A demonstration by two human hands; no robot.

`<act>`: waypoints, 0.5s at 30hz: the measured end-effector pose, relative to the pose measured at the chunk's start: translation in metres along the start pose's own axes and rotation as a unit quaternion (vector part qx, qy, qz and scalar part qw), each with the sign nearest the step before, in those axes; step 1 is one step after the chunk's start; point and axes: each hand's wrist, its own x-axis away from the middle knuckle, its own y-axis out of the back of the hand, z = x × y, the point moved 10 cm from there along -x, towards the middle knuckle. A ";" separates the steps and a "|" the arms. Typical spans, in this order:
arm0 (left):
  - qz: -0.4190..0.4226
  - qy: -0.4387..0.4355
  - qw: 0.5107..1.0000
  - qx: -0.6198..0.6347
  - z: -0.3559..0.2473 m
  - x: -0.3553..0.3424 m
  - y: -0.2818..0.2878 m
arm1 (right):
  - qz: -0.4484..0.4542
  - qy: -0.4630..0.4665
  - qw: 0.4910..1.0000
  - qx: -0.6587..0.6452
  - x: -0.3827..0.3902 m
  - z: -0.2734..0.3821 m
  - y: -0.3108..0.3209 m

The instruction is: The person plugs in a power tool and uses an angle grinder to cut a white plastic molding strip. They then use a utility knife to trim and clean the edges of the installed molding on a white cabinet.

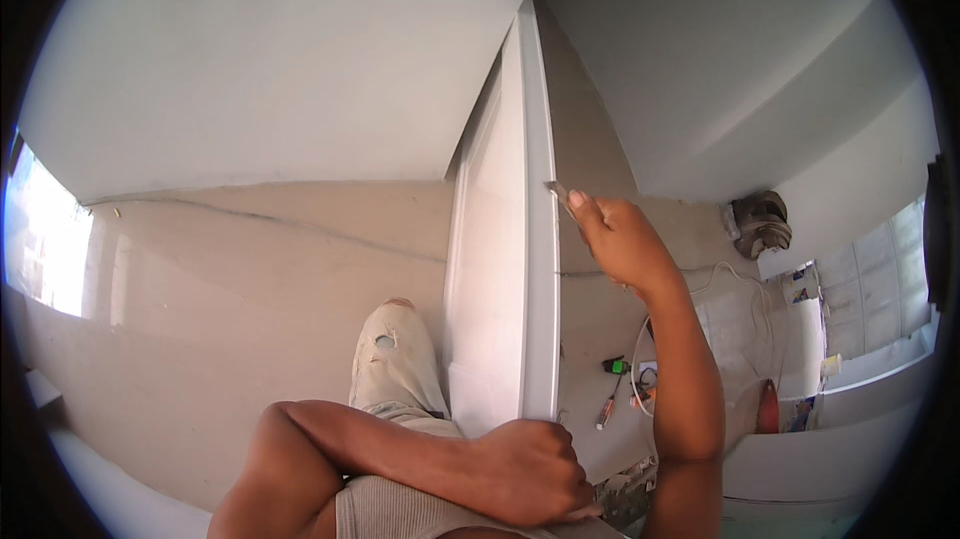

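A white door [541, 239] stands on edge in front of me, its narrow side running from my body to the wall opening. My right hand [625, 244] is closed around a small metal tool [560, 193], most of it hidden in the palm. The tool's flat tip meets the door's right edge, past its middle. My left forearm crosses my body, and my left hand [530, 474] is a fist by the near end of the door. What its fingers hold, if anything, is hidden.
On the floor to the right lie a screwdriver [606, 411], a black-and-green tool [616, 366] and a white cable [715, 274]. A dark bag-like object [760, 224] sits by the far right wall. My leg [395, 354] stands left of the door. A pale wall [280, 59] rises ahead.
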 end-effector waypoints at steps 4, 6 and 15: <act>-0.021 -0.006 1.000 0.016 0.000 0.003 0.006 | -0.049 0.027 0.998 0.023 0.014 0.002 0.000; -0.027 -0.011 1.000 0.011 0.002 0.004 0.008 | -0.046 0.001 0.999 0.012 0.012 -0.003 0.000; -0.038 -0.003 0.999 0.005 0.002 0.005 0.010 | -0.046 0.008 0.997 0.054 0.007 0.010 -0.001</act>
